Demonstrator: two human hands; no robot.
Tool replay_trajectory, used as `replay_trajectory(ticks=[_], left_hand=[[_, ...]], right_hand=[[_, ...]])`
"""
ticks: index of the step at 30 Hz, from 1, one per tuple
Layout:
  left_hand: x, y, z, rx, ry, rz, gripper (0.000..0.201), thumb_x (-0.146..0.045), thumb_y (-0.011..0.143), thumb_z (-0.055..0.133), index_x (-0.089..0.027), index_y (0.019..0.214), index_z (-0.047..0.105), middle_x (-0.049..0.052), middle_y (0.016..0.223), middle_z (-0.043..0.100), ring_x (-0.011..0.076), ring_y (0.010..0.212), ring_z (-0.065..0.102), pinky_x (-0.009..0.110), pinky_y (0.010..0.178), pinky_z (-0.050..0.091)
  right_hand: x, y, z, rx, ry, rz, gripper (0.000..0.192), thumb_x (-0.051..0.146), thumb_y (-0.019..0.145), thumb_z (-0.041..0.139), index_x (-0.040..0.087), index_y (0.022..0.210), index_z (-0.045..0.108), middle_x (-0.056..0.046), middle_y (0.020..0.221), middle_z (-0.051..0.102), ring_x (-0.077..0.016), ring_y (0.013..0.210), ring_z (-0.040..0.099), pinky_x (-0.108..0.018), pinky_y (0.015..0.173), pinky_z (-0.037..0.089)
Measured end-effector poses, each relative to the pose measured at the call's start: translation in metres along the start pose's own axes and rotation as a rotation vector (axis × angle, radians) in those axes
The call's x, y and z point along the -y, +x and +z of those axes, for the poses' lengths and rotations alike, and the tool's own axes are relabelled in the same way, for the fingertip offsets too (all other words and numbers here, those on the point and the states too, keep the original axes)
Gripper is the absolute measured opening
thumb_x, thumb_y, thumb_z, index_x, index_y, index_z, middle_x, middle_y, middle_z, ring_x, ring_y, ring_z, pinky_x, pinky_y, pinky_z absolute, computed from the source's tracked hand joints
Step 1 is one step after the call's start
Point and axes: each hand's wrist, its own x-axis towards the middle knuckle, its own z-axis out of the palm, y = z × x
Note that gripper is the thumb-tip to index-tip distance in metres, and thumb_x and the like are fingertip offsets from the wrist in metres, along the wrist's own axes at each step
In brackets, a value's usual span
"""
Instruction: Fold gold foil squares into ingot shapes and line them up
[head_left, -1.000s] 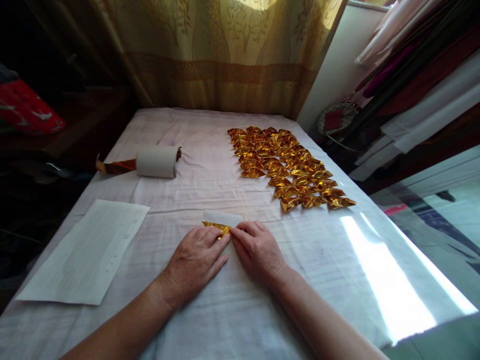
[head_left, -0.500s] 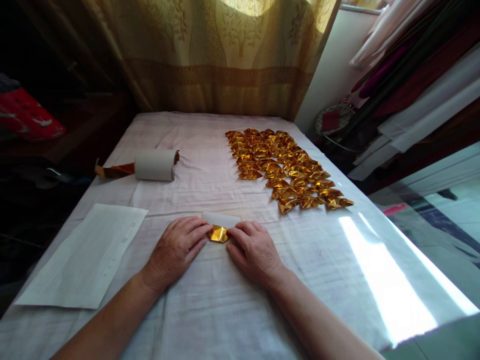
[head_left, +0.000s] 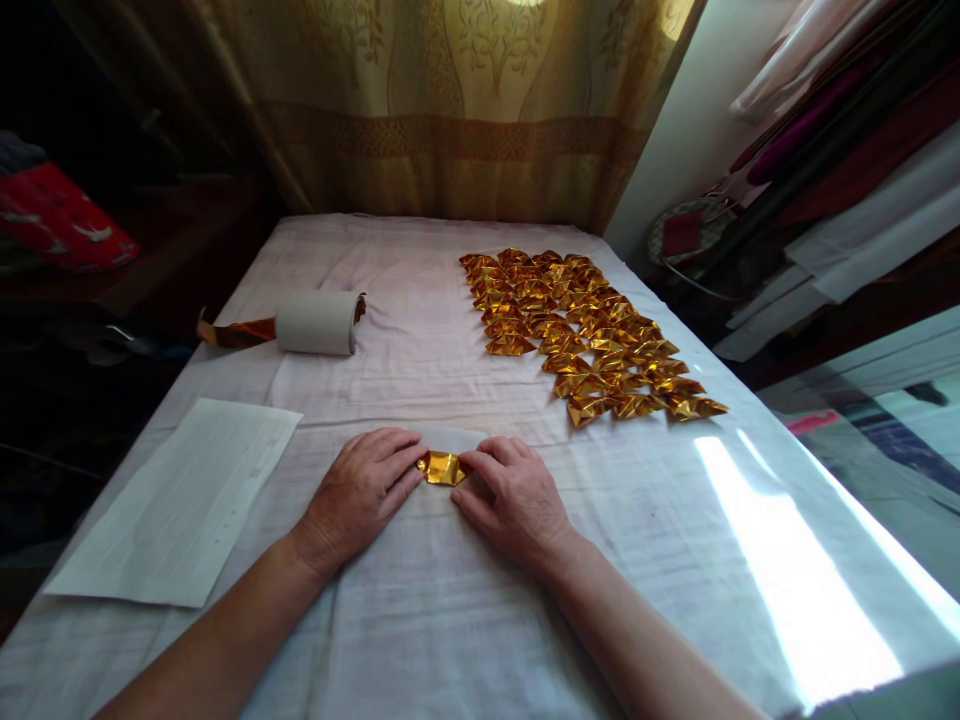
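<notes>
Here, both hands lay palm-down on the counter covered w/ a pale pink-white cloth (head_left: pixel 420 620), meeting at a small folded piece of shiny gold foil paper (head_left: pixel 442 468). Left hand (head_left: pixel 358 495) had its fingers stretched flat, tips pressing the foil's left edge; right hand (head_left: pixel 516 500) did the same at the right edge, fingertips bent slightly onto it. Neither grip was closed round the foil: it was held between the two sets of fingertips, flat against the cloth, approx. centre-front of the counter. A strip of white paper showed just behind it. Further back to the right sat rows of many folded gold foil pieces (head_left: pixel 585 335), closely packed. Back left lay a white paper roll (head_left: pixel 315 322) w/ a gold foil tail, and nearer left a flat white paper sheet (head_left: pixel 180 500), well apart from the hands.
</notes>
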Motion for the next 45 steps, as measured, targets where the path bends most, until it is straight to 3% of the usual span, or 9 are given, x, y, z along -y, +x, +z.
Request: replay_trajectory(ticks=[5,12,24,30,38,45], left_hand=[[-0.001,0.005,-0.005,0.042,-0.021,-0.004,0.026,-0.035,0.097,0.053,-0.023,0.113,0.069,0.007,0.106,0.068,0.0212,0.099,0.061,0.039,0.091,0.049],[-0.005,0.008,-0.008,0.005,0.010,0.046,0.027,-0.038,0.099,0.049,-0.021,0.105,0.070,0.006,0.100,0.068,0.0204,0.096,0.060,0.037,0.090,0.047],[-0.010,0.005,-0.008,-0.017,0.077,0.150,0.023,-0.025,0.100,0.046,-0.020,0.099,0.068,0.004,0.089,0.068,0.0183,0.085,0.059,0.033,0.082,0.046],[-0.008,0.004,-0.006,0.017,-0.017,0.059,0.022,-0.028,0.100,0.045,-0.020,0.097,0.065,0.003,0.088,0.069,0.0182,0.084,0.061,0.033,0.079,0.046],[-0.015,0.003,-0.002,-0.007,-0.004,-0.058,0.016,-0.028,0.099,0.045,-0.020,0.097,0.059,0.003,0.088,0.068,0.0200,0.084,0.061,0.038,0.084,0.043],[-0.022,0.006,0.003,-0.048,0.121,-0.099,0.011,-0.026,0.098,0.045,-0.020,0.099,0.055,0.003,0.085,0.068,0.0211,0.080,0.061,0.039,0.083,0.042]], right_hand=[[-0.002,0.001,0.000,-0.014,0.015,-0.024,0.023,0.030,0.081,0.073,0.022,0.102,0.069,-0.006,0.097,0.066,-0.0233,0.091,0.058,-0.037,0.081,0.046],[-0.006,0.001,0.000,0.010,0.004,-0.077,0.021,0.033,0.085,0.070,0.021,0.102,0.069,-0.007,0.098,0.066,-0.0231,0.090,0.057,-0.036,0.080,0.046],[-0.013,0.003,0.001,0.023,0.034,-0.075,0.014,0.024,0.095,0.057,0.023,0.099,0.070,-0.006,0.098,0.066,-0.0205,0.090,0.058,-0.034,0.084,0.046],[-0.013,0.006,0.001,0.028,0.029,-0.052,0.014,0.021,0.095,0.055,0.022,0.098,0.069,-0.005,0.094,0.066,-0.0196,0.088,0.058,-0.031,0.080,0.044],[-0.008,0.026,0.000,0.132,-0.164,0.029,0.012,0.022,0.095,0.058,0.020,0.088,0.067,-0.005,0.085,0.067,-0.0194,0.080,0.060,-0.030,0.072,0.039],[-0.009,0.027,0.003,0.068,-0.090,0.097,0.004,0.023,0.092,0.061,0.020,0.090,0.061,-0.002,0.079,0.068,-0.0187,0.075,0.060,-0.029,0.069,0.037]])
